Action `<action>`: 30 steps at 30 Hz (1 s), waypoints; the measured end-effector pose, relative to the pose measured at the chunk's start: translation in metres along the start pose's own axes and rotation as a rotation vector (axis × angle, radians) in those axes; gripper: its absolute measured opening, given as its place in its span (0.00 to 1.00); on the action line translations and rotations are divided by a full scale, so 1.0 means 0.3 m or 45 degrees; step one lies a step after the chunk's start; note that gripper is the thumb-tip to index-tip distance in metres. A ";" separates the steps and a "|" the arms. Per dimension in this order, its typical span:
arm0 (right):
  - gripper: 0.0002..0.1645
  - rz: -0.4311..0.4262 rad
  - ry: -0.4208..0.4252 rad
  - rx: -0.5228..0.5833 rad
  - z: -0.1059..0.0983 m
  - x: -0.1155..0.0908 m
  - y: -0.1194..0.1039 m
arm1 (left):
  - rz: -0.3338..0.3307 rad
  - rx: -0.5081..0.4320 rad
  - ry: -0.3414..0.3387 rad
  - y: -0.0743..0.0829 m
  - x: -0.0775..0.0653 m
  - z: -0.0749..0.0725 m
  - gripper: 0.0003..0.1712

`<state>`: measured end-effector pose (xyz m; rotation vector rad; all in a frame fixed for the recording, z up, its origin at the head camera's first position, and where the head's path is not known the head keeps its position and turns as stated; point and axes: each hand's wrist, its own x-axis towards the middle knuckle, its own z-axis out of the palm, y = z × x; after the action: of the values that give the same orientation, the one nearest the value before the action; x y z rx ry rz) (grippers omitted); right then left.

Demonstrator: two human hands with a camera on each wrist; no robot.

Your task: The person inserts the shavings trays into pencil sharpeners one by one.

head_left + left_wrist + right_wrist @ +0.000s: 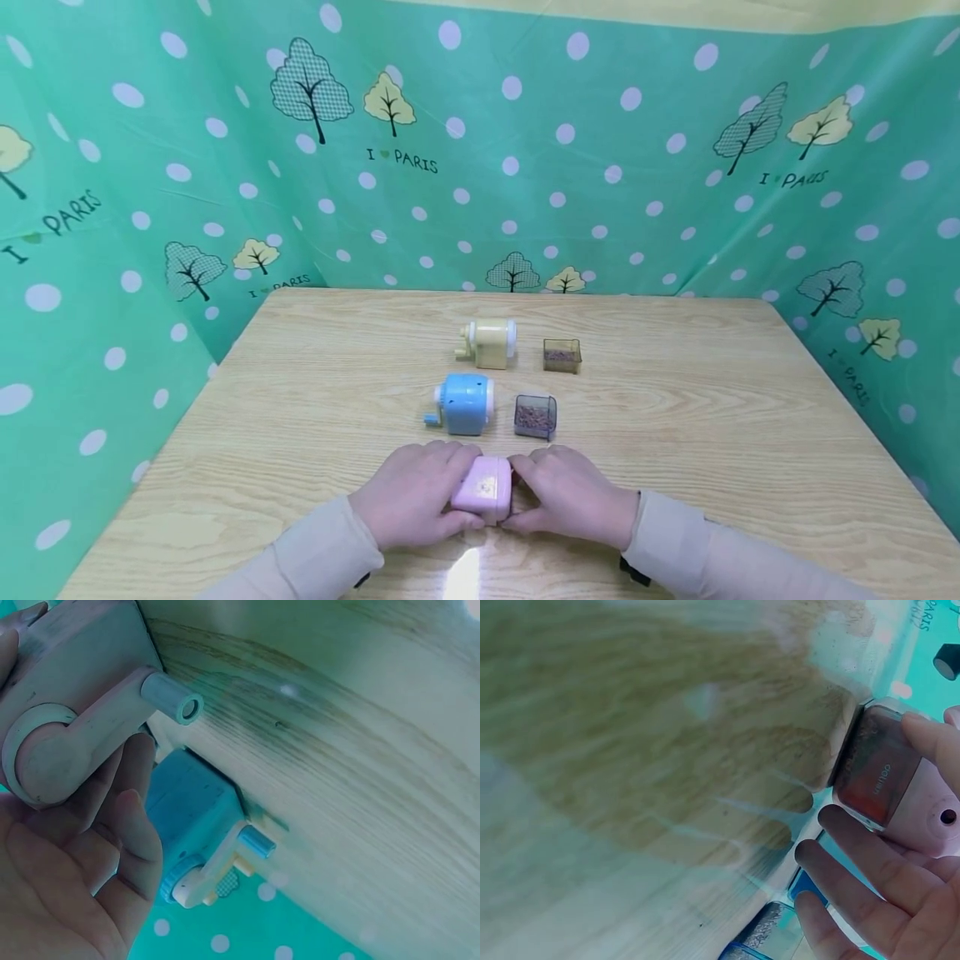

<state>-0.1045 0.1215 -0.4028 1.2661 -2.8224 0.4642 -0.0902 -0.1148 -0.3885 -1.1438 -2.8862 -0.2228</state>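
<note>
The left hand grips the pink pencil sharpener while the right hand pinches its shavings tray, seemingly to free it, the next move calling for a level pull

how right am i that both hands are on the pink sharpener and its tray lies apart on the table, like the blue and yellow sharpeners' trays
Not quite: the right wrist view shows the tray up against the pink sharpener, not lying apart. The rest is right.
</note>
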 end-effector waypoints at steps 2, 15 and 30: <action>0.27 -0.002 -0.006 -0.004 -0.002 -0.001 0.001 | 0.005 0.014 0.001 0.001 0.001 -0.002 0.37; 0.31 -0.009 -0.057 -0.064 -0.012 -0.010 0.010 | 0.005 0.072 -0.016 0.002 0.006 -0.010 0.40; 0.39 -0.010 -0.120 -0.087 -0.063 -0.004 0.028 | 0.029 0.136 -0.070 -0.006 0.010 -0.038 0.48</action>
<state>-0.1119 0.1327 -0.3869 1.3202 -2.8810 0.3131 -0.0941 -0.1157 -0.3771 -1.1819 -2.8898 -0.0367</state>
